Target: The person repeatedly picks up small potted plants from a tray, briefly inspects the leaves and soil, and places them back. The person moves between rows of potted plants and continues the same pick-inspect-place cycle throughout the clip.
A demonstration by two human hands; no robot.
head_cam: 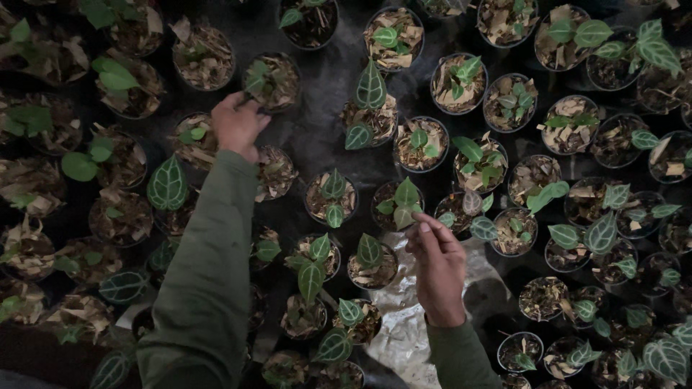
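Touching left hand (238, 124): small pot (272, 81)

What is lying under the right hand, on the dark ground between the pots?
Under the right hand lies a crumpled pale plastic sheet on the black ground cover. The hand and sleeve hide part of the sheet.

One package shows — a crumpled, pale silvery-white plastic bag (407, 317) lying flat on the dark ground sheet, just below and beside the right hand (437, 268), among the small pots. No labels, signs or screens show.
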